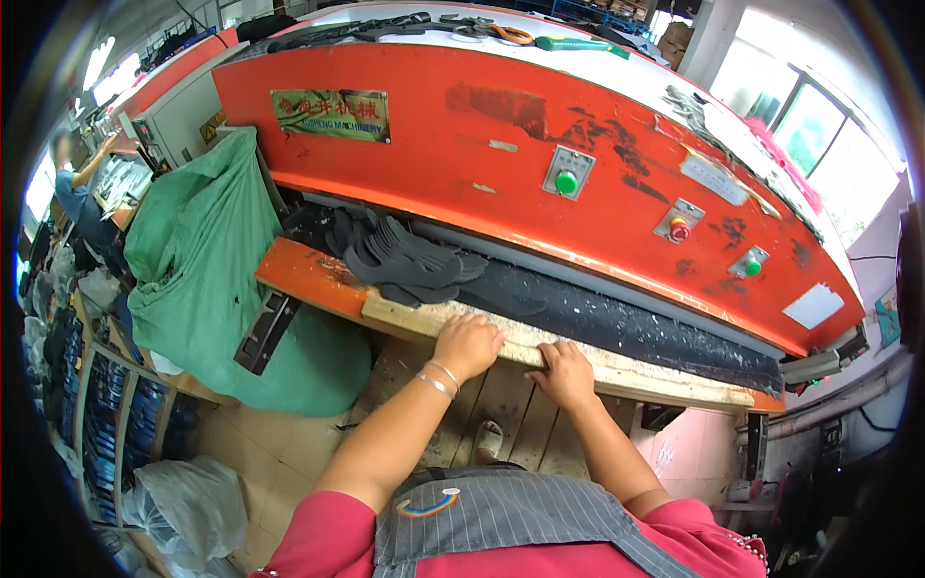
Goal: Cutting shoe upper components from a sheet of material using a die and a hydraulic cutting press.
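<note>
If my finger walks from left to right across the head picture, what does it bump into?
Green cloth → left hand's grip → right hand's grip → red button → lower green button → white label.

Overlapping dark grey pieces (405, 260), left of centre, partly hide one another. Green cloth (207, 236) covers whatever lies beneath it at left. The co-worker (82, 197), far left, looks blurred. The lower edge cuts off the pink shirt (328, 539); dim lower-right clutter (800, 511) defies identification.
</note>
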A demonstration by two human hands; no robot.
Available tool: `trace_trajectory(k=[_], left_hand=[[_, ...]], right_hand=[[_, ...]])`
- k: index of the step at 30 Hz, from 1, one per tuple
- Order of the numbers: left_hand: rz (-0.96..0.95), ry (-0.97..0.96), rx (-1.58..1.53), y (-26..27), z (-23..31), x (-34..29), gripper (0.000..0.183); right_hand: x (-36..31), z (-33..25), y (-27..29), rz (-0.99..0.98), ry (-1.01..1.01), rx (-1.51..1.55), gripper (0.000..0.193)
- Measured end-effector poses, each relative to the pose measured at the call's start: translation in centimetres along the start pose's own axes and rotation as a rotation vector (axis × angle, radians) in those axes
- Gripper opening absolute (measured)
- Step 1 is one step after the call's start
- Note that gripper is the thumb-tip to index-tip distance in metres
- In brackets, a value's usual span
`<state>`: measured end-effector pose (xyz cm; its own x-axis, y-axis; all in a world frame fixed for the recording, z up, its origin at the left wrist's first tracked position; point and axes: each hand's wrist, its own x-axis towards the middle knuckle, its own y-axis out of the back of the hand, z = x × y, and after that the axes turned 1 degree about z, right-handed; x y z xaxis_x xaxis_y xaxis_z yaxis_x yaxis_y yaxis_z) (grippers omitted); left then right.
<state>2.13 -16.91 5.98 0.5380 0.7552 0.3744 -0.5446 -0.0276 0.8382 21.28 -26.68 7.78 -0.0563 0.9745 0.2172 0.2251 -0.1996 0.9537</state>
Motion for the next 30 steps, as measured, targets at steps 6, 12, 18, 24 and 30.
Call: trace_trajectory(k=[6, 12, 18, 24, 30], left_hand=[[0.002, 0.04, 0.044, -0.8, 0.2, -0.3, 0.033], [-0.237, 0.137, -0.018, -2.1, 1.2, -5.5, 0.035], [-0.216, 0.194, -0.436, 1.2, -2.2, 0.1, 0.023], [0.212, 0.225, -0.178, -1.8, -8.6, 9.1, 0.063], [0.089, 0.255, -0.035, -4.7, -11.8, 9.5, 0.064]], right_hand=[[-0.3, 0.3, -1.8, 0.048, -0.05, 0.017, 0.047], [-5.6, -0.5, -3.2, -0.107, -0.065, 0.033, 0.045], [3.8, 2.0, 0.9, -0.39, 0.028, 0.577, 0.032], [21.1, 1.0, -5.6, 0.215, 0.307, 0.378, 0.018], [24.6, 1.3, -11.5, 0.224, 0.35, 0.219, 0.009]])
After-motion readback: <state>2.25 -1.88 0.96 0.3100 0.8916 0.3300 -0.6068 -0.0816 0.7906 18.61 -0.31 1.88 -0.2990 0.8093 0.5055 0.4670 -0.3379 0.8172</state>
